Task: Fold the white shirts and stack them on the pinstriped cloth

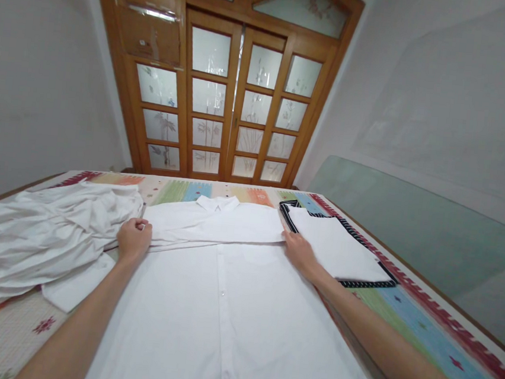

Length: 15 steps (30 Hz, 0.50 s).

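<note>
I see white shirt point(178, 307): left hand point(134, 239), fingers pinching it left of collar point(218, 203); right hand point(300, 253), fingers pinching it right of collar.

Smooth matt cloth for the shirt point(188, 302) (wrinkly in the garment heap point(56, 230)), faintly glossy wooden doors point(228, 115).

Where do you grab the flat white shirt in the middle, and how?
Pinch the shirt by both side edges, probably coming in from left and right. It lies flat and wide, collar at the far end, so a grip on opposite edges should lift it evenly.
</note>
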Each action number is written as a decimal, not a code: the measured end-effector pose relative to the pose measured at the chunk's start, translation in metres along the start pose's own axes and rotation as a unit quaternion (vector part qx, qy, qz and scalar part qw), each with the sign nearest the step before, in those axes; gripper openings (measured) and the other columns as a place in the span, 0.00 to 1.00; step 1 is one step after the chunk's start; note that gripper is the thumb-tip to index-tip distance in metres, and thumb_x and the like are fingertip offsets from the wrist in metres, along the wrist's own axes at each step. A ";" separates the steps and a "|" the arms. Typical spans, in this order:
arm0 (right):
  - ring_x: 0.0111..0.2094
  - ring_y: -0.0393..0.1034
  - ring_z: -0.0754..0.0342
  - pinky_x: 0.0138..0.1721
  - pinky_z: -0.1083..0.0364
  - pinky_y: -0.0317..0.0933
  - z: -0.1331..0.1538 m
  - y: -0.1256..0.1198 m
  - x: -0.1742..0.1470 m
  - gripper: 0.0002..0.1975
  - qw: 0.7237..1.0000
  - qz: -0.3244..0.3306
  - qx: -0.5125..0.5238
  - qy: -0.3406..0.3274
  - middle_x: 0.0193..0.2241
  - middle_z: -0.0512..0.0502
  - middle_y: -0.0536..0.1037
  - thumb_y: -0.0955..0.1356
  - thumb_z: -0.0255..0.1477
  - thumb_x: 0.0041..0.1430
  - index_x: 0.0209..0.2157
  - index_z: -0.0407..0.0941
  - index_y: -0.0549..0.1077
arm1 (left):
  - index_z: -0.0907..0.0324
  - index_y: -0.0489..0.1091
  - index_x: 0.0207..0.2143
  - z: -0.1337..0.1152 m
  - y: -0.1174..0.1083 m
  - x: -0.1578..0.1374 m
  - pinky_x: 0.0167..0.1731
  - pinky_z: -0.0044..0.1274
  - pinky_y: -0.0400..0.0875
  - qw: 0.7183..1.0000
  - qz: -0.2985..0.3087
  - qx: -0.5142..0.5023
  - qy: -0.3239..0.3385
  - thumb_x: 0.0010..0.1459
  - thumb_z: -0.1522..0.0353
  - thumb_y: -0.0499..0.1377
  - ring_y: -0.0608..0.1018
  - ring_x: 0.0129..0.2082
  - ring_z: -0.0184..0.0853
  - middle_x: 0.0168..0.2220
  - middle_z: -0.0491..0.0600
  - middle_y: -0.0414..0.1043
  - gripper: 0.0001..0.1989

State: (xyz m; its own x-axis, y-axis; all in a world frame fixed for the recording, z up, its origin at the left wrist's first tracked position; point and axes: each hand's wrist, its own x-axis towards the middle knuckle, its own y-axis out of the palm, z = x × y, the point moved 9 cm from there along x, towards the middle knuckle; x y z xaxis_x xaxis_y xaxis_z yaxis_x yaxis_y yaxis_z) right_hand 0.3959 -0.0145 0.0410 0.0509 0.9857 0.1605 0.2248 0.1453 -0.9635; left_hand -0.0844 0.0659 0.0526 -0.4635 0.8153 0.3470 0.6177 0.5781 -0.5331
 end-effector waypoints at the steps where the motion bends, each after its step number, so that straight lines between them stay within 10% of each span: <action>1: 0.46 0.69 0.49 0.44 0.56 0.60 -0.001 0.000 0.000 0.18 1.000 -0.006 0.004 0.000 0.45 0.38 0.75 0.57 0.16 0.62 0.48 0.40 0.69 | 0.55 0.65 0.25 0.000 0.000 0.000 0.46 0.34 0.68 1.000 -0.001 0.005 0.007 0.45 0.69 0.54 0.74 0.36 0.44 0.25 0.49 0.68 0.02; 15: 0.49 0.65 0.44 0.41 0.52 0.62 0.019 -0.014 -0.001 0.18 0.997 -0.030 -0.059 -0.041 0.49 0.34 0.72 0.56 0.18 0.63 0.43 0.41 0.75 | 0.55 0.65 0.25 -0.005 0.006 0.002 0.49 0.36 0.66 0.998 0.018 0.035 0.045 0.46 0.72 0.54 0.73 0.40 0.45 0.28 0.50 0.65 0.03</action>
State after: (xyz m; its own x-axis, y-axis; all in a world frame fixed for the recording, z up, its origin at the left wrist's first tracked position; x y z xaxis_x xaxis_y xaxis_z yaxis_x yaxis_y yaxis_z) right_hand 0.3742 -0.0155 0.0505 -0.0441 0.9799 0.1944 0.3387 0.1978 -0.9199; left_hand -0.0781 0.0709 0.0540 -0.3809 0.8368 0.3933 0.5857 0.5475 -0.5977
